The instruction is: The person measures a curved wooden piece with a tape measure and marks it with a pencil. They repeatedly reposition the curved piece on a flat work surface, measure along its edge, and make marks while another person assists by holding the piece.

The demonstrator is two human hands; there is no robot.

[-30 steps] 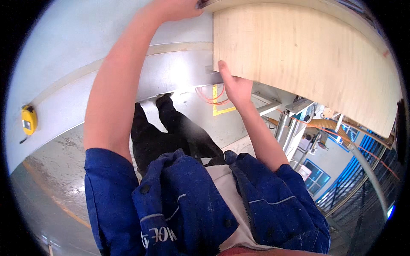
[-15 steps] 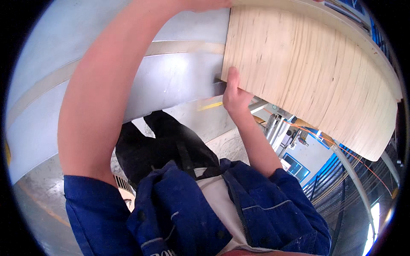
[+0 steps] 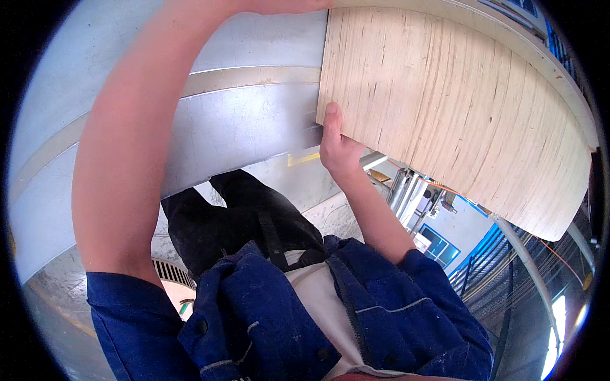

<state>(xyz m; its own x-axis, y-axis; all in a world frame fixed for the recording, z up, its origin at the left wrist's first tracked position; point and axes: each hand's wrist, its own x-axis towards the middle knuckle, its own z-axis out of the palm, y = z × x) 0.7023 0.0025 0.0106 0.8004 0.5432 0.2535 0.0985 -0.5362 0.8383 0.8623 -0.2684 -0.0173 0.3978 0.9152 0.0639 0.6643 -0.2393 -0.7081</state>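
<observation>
A large pale plywood panel (image 3: 438, 108) with streaky grain fills the upper right, its left end over a grey metal table (image 3: 241, 120). My right hand (image 3: 341, 149) grips the near left corner, the thumb lying on the top face and the fingers hidden underneath. At the upper edge of the view, my left hand (image 3: 289, 6) meets the panel's far left corner, closed against it. Most of its fingers are cut off by the picture's edge. A raised pale strip (image 3: 254, 77) runs along the far side of the panel.
A beige band (image 3: 248, 79) crosses the metal surface. Below the panel at right are machine parts (image 3: 410, 197), a pale curved pipe (image 3: 524, 257) and many dark cables or rods (image 3: 508, 279). A slotted round grate (image 3: 171, 273) lies beside my left elbow.
The panel's left end has shifted slightly to the left over the metal surface. Both my hands have moved left with it, keeping the same places on its corners.
</observation>
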